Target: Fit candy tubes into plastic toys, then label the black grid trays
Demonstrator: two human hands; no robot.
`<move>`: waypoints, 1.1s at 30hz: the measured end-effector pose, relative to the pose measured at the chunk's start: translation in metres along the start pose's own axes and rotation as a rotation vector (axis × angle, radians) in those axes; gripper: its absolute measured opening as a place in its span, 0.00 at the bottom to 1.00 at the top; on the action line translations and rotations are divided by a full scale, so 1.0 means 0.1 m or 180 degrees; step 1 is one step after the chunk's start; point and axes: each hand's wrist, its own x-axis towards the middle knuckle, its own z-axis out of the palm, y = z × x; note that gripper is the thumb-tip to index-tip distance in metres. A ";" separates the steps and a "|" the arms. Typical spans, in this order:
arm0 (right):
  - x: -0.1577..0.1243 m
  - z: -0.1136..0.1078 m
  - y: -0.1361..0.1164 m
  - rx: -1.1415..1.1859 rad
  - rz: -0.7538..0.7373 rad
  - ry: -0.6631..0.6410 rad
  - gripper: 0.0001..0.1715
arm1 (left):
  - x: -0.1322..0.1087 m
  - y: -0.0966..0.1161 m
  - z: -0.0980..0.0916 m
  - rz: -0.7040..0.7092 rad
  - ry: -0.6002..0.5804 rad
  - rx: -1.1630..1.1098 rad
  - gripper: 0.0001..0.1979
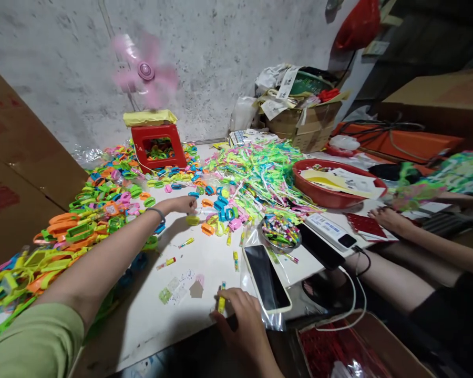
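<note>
My left hand (186, 205) is stretched out over the white table (142, 325), fingers curled closed; what they hold, if anything, I cannot make out. Just below it lies a yellow plastic band piece (192, 221). Close by on its right are blue plastic band pieces (222, 203) and an orange one (207, 229). Near the front edge, my right hand (242, 315) pinches a small yellow tube (221, 300) between thumb and fingers. More such tubes lie loose, among them one yellow tube (236, 261) and another with a red end (166, 263).
Bright plastic bands (79, 226) heap up at left, beside a red stool (160, 147) under a spinning pink fan (145, 71). Phones (267, 278), a bowl of small pieces (280, 231) and a red basin (319, 197) stand right. Another person's hand (390, 218) rests there.
</note>
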 end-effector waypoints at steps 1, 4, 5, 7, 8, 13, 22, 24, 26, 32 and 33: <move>0.00 0.00 0.02 0.0029 -0.0014 0.0065 0.14 | 0.12 0.10 -0.11 0.0075 0.0147 -0.0159 0.14; 0.00 -0.01 0.06 0.0045 -0.0024 0.0306 0.14 | 0.45 0.42 -0.27 0.0242 0.0676 -0.0567 0.18; 0.00 -0.01 0.07 0.0037 -0.0025 0.0380 0.15 | 0.54 0.50 -0.24 0.0255 0.0821 -0.0652 0.19; 0.00 -0.03 0.09 0.0031 -0.0019 0.0476 0.17 | 0.64 0.60 -0.08 0.0194 0.0951 -0.0733 0.19; 0.00 -0.03 0.10 0.0043 -0.0013 0.0492 0.17 | 0.67 0.61 0.05 0.0121 0.0929 -0.0736 0.18; -0.06 -0.05 0.17 0.0143 -0.0061 0.0429 0.15 | 0.58 0.47 0.71 -0.0411 0.0430 -0.0544 0.16; -0.04 -0.05 0.04 0.0534 0.0124 0.0415 0.22 | 0.09 0.35 0.80 -0.0418 0.0324 -0.1055 0.19; 0.00 -0.05 0.01 0.0713 0.0266 0.0330 0.22 | -0.12 0.38 0.78 -0.0295 0.0436 -0.1401 0.22; 0.04 -0.06 -0.02 0.0939 0.0405 0.0274 0.22 | -0.37 0.43 0.80 -0.0186 0.0552 -0.1762 0.24; 0.24 -0.21 -0.21 0.2235 0.0671 0.0029 0.21 | -1.27 0.63 1.16 -0.0027 0.0855 -0.2920 0.27; 0.27 -0.23 -0.26 0.2418 0.0664 -0.0019 0.20 | -1.43 0.67 1.24 -0.0036 0.0860 -0.3141 0.29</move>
